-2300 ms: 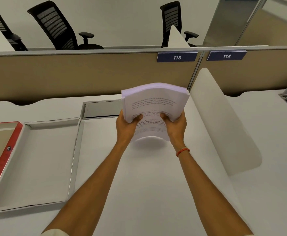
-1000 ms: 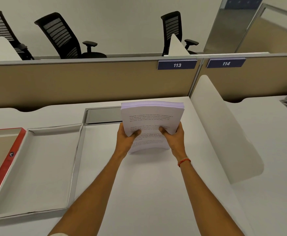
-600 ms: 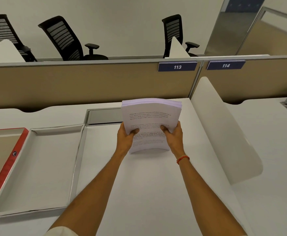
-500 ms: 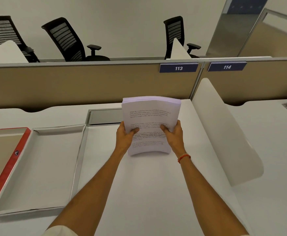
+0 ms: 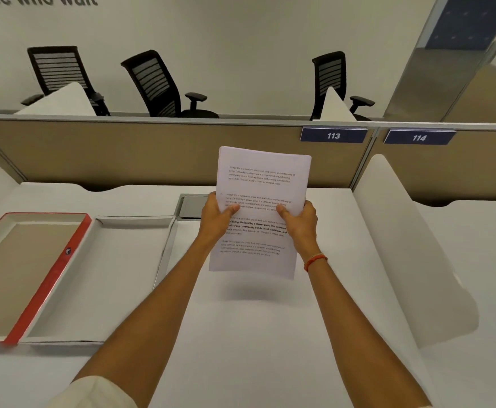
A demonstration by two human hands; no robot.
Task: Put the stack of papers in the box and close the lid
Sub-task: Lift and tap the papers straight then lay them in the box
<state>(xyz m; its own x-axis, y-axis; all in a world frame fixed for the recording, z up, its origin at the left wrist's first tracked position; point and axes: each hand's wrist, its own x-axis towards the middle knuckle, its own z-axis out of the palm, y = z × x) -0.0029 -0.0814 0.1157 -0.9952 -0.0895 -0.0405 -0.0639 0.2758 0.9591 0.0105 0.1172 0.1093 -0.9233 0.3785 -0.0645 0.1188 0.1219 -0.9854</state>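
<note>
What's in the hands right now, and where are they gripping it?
Both hands hold the stack of papers above the desk: left hand on its left edge, right hand on its right edge, around mid-height.

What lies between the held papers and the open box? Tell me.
Head view: only bare white desk separates the stack of papers, held up by left hand and right hand, from the open box.

Both forearms are bare from the elbow down. A thin orange-red thread bracelet (image 5: 315, 261) circles the wrist just below the right hand (image 5: 299, 224). Well below the left hand (image 5: 216, 218), a cream fabric sleeve edge (image 5: 93, 391) covers the upper arm.
</note>
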